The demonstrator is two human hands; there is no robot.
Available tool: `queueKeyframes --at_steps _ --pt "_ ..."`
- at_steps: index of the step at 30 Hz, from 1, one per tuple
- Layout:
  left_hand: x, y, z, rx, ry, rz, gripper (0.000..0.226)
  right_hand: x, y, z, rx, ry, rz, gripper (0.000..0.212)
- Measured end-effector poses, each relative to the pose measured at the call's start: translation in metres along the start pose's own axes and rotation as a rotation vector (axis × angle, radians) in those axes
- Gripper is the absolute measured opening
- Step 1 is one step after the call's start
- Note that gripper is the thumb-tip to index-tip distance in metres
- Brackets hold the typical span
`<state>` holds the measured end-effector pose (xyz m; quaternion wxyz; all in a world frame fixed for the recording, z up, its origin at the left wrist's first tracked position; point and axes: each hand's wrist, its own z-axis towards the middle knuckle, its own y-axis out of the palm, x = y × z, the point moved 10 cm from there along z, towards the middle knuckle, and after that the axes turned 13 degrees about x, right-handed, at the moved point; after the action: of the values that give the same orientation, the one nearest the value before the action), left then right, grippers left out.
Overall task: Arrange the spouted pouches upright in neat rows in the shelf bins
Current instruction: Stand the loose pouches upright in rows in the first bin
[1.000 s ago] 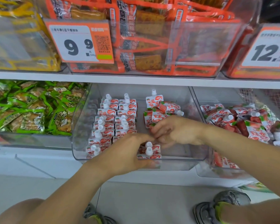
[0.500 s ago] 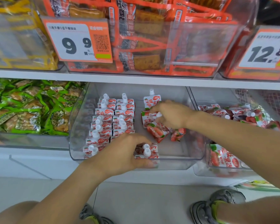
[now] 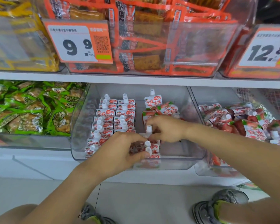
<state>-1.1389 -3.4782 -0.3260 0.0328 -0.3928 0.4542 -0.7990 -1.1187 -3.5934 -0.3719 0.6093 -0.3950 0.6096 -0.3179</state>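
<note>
both hands in the clear bin (image 3: 81, 126): left hand (image 3: 120, 152) grips front pouches (image 3: 152, 151), right hand (image 3: 166, 130) pinches another pouch (image 3: 148, 129) upright.

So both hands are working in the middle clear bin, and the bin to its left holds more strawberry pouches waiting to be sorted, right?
Not quite: in the head view the loose strawberry pouches lie in the bin to the right. The left bin holds green packets. Both the left hand and right hand are in the middle bin.

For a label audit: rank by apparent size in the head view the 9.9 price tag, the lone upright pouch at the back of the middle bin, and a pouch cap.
1. 9.9 price tag, though it sits nearer the camera.
2. Upright pouch.
3. Pouch cap, clearly smallest.
</note>
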Motion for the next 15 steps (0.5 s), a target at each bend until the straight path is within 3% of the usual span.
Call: queueKeyframes --at_steps 2,4,7,11,15 --pt "-0.001 0.0 0.001 0.022 0.007 0.023 0.05 -0.003 0.001 0.002 -0.034 -0.006 0.008 0.025" --pt "-0.002 -0.001 0.004 0.043 0.008 0.02 0.061 -0.005 0.009 -0.002 -0.192 0.022 0.068 0.022" --pt "0.004 0.006 0.007 -0.009 0.03 -0.014 0.08 0.003 0.009 -0.015 -0.402 0.11 0.172 0.05" --pt "0.005 0.016 0.012 -0.062 0.08 0.023 0.077 0.027 -0.038 0.006 -0.149 0.091 -0.051 0.051" --pt "0.0 0.015 0.014 -0.045 0.065 0.016 0.068 0.038 -0.037 0.011 -0.186 0.044 -0.34 0.053"
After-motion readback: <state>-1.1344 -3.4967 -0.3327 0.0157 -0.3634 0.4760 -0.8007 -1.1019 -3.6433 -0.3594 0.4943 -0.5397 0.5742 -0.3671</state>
